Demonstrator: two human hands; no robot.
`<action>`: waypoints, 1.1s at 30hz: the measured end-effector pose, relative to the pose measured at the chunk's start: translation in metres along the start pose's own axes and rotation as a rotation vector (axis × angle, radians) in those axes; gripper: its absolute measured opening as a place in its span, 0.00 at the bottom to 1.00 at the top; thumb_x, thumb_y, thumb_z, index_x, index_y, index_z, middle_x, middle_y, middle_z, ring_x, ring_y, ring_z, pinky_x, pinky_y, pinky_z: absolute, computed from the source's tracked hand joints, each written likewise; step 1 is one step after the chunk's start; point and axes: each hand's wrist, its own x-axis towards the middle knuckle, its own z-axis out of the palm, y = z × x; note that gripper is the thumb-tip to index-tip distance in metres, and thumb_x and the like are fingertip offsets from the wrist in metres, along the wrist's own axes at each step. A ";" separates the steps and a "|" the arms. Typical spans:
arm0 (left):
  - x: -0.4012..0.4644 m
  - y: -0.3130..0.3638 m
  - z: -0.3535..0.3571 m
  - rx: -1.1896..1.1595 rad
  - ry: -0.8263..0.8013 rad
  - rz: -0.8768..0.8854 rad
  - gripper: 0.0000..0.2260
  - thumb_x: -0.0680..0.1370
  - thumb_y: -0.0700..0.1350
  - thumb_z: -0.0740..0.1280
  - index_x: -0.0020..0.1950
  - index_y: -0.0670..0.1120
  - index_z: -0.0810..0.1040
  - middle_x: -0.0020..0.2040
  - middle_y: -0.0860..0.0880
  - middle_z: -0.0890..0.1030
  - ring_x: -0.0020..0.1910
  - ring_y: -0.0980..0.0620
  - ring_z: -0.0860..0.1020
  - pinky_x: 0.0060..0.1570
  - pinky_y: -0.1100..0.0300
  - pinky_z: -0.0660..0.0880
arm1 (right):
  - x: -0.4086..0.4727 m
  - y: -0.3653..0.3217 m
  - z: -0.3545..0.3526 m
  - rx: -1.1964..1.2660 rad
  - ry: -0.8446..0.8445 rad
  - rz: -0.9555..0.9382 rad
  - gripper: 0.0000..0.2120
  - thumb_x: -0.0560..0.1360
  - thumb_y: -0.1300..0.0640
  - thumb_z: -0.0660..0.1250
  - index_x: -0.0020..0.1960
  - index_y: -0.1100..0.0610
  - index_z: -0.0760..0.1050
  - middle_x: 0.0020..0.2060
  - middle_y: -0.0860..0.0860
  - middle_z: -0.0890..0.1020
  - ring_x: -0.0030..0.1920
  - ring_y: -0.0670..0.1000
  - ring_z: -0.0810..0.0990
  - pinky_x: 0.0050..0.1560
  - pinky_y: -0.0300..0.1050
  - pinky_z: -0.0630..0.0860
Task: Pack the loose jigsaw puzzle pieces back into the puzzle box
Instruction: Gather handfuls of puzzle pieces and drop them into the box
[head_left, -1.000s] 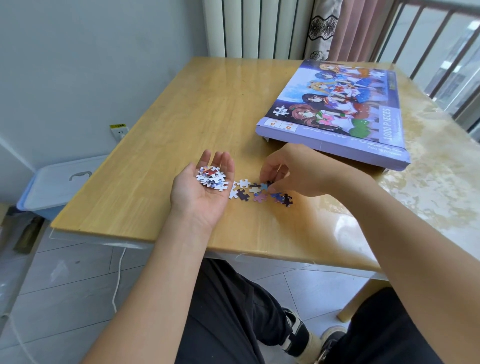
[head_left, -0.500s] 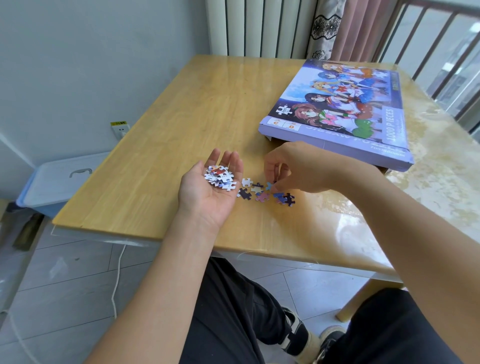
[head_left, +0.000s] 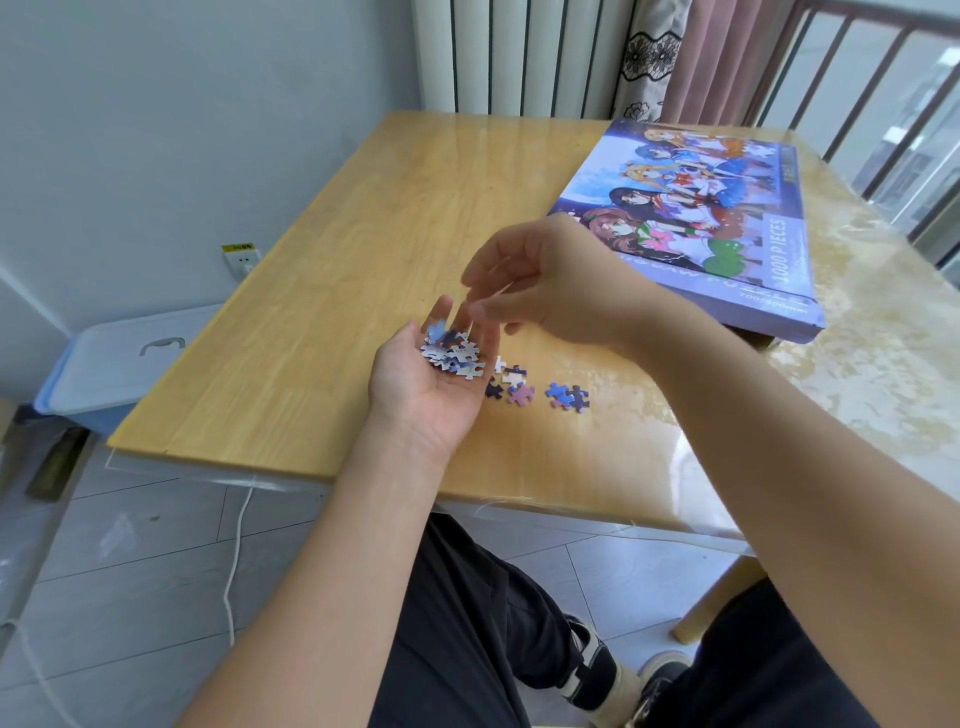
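Above the table (head_left: 322, 291), the right hand (head_left: 561, 280), fingers loosely spread, hovers over the left hand (head_left: 431, 384) cupping gathered pieces (head_left: 452, 353); next, collect the loose pieces (head_left: 535, 389) beside it for the closed box (head_left: 727, 208).

At home, in a room beside the balcony

I sit at a wooden table (head_left: 363, 249) under a clear plastic cover, pushed against a pale wall with a socket (head_left: 242, 258) low down. Behind it stand a white ribbed radiator (head_left: 519, 57) and pink curtains (head_left: 722, 57) with a lace edge; a railing (head_left: 872, 104) shows outside. The floor is grey tile, with a lidded plastic storage bin (head_left: 124, 358) on it.
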 end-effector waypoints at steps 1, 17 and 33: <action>0.000 0.002 0.000 -0.015 0.002 -0.004 0.17 0.86 0.47 0.52 0.56 0.38 0.77 0.51 0.38 0.80 0.46 0.42 0.81 0.54 0.49 0.80 | 0.000 -0.001 -0.002 -0.094 0.032 -0.018 0.10 0.70 0.64 0.77 0.50 0.62 0.81 0.39 0.54 0.85 0.32 0.51 0.81 0.35 0.44 0.80; -0.002 -0.009 0.000 -0.054 -0.020 -0.050 0.18 0.86 0.47 0.52 0.53 0.37 0.77 0.54 0.37 0.78 0.50 0.41 0.80 0.47 0.49 0.79 | -0.044 0.032 -0.021 -0.514 -0.301 0.229 0.11 0.65 0.53 0.82 0.44 0.52 0.84 0.38 0.46 0.85 0.39 0.47 0.83 0.46 0.47 0.82; -0.003 -0.011 0.000 -0.031 -0.010 -0.049 0.18 0.86 0.48 0.52 0.55 0.38 0.77 0.56 0.37 0.78 0.51 0.41 0.80 0.50 0.49 0.79 | -0.046 0.025 -0.025 -0.082 -0.138 0.144 0.12 0.68 0.71 0.76 0.46 0.60 0.79 0.37 0.55 0.83 0.38 0.56 0.85 0.45 0.58 0.80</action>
